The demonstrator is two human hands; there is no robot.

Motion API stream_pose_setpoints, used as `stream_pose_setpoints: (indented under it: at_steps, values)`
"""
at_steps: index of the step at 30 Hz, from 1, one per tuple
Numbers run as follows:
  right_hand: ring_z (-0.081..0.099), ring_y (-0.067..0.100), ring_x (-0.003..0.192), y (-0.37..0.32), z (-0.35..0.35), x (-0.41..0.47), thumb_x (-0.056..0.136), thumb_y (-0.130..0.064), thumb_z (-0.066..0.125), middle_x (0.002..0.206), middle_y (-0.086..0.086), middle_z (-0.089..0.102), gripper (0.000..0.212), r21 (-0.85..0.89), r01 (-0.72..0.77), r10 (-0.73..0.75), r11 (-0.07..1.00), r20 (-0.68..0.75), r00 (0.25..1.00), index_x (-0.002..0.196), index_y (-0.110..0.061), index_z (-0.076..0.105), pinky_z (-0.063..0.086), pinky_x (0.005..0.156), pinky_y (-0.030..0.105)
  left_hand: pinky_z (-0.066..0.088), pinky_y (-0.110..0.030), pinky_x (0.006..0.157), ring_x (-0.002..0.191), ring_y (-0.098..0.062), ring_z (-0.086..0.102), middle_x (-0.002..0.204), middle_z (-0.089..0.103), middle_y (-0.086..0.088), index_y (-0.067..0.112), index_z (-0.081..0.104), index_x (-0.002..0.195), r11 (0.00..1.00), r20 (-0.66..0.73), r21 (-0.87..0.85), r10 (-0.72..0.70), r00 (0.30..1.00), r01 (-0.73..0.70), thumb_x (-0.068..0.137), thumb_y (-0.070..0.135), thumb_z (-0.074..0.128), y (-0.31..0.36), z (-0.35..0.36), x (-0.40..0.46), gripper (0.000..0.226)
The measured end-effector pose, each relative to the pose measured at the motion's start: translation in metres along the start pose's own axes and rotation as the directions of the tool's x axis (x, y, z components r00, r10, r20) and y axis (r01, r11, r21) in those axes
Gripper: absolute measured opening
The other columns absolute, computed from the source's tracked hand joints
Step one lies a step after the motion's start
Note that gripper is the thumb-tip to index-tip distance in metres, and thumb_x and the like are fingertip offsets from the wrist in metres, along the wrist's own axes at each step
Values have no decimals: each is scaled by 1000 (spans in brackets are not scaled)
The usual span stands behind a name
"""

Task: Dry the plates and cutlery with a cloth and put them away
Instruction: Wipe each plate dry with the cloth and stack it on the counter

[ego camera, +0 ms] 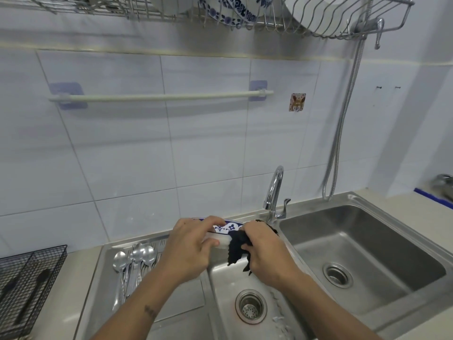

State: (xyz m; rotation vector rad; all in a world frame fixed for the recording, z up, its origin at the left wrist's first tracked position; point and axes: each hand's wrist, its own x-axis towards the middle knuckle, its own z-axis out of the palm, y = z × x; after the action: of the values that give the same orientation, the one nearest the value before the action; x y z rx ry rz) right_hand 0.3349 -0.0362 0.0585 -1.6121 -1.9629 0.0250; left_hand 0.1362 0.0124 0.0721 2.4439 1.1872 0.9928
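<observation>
Two hands over the left sink basin (220,285). Left hand (190,249) fingers clamped on one blue-and-white plate (226,228), held edge-on. Right hand (263,251) fingers closed round one dark cloth (236,249), pressed to the plate. Several spoons (137,256) on drainboard, exact count unclear. One black wire basket (27,278) far left. One faucet (274,192) behind. More plates in one wall rack (318,23) above.

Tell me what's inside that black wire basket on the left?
The black wire basket holds dark, long-handled utensils lying in its compartments. The mesh and the picture's edge hide exactly what they are.
</observation>
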Motion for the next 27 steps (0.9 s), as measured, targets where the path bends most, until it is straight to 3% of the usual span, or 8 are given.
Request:
stream_pose_setpoints:
  at_steps: [5, 7, 9, 12, 17, 19, 23, 27]
  values:
    - [44, 15, 83, -6, 11, -15, 67, 1, 56, 87, -10, 48, 29, -57, 60, -67, 997, -129, 989, 87, -19, 53, 37, 67, 24, 32, -30, 109, 132, -1, 44, 129, 58, 24, 44, 65, 112, 871, -213, -467, -278, 937, 152, 79, 40, 63, 3, 26, -25, 33]
    - [47, 17, 84, -10, 13, -20, 64, 2, 53, 87, -8, 49, 30, -46, 95, -100, 994, -130, 986, 88, -17, 56, 44, 73, 28, 38, -29, 104, 128, -6, 48, 138, 53, 13, 44, 67, 115, 588, -135, -765, -545, 828, 262, 81, 32, 66, 12, 24, -23, 36]
    - [50, 17, 88, -13, 13, -26, 64, 0, 51, 90, -7, 51, 31, -45, 144, -147, 989, -96, 984, 90, -17, 57, 46, 84, 30, 53, -28, 75, 100, -17, 62, 130, 57, 1, 38, 63, 124, 262, 18, -917, -727, 686, 301, 87, 2, 57, 13, 23, -14, 52]
    - [51, 14, 94, -11, 14, -39, 72, -7, 48, 96, -8, 55, 30, -26, 214, -214, 976, 21, 977, 98, -20, 57, 44, 92, 26, 47, -26, 50, 82, -17, 61, 133, 53, -4, 26, 57, 135, 86, 102, -942, -848, 519, 326, 80, -23, 29, 12, 15, -7, 78]
    - [44, 4, 121, 13, 4, -52, 91, -22, 49, 122, -16, 55, 28, 151, 186, -216, 971, 211, 953, 117, -32, 56, 31, 106, 19, 54, -31, 57, 83, -22, 65, 118, 66, -4, 16, 59, 129, 45, 98, -957, -880, 465, 287, 74, -27, 24, 16, 9, -16, 78]
    - [30, -2, 135, 26, 3, -44, 94, -22, 46, 137, -14, 51, 36, 153, 152, -185, 976, 233, 955, 129, -30, 54, 12, 115, 15, 54, -35, 65, 88, -22, 67, 121, 67, -2, 15, 60, 128, 84, 79, -952, -864, 498, 296, 72, -28, 28, 24, 10, -21, 77]
    - [7, 2, 145, 28, 18, -25, 99, -23, 42, 156, -12, 23, 51, 122, 72, -105, 990, 287, 952, 148, -27, 31, 1, 120, 26, 58, -40, 71, 98, -24, 71, 120, 71, 1, 16, 65, 121, 166, 69, -926, -809, 584, 339, 72, -29, 34, 44, 24, -24, 74]
    - [-8, -2, 144, 12, 24, -24, 95, -18, 45, 157, -20, 3, 63, 306, 183, -272, 934, 283, 920, 152, -25, 20, 2, 119, 24, 59, -43, 79, 97, -25, 73, 118, 73, -2, 15, 66, 119, 147, 57, -944, -808, 587, 294, 74, -31, 34, 54, 35, -22, 71]
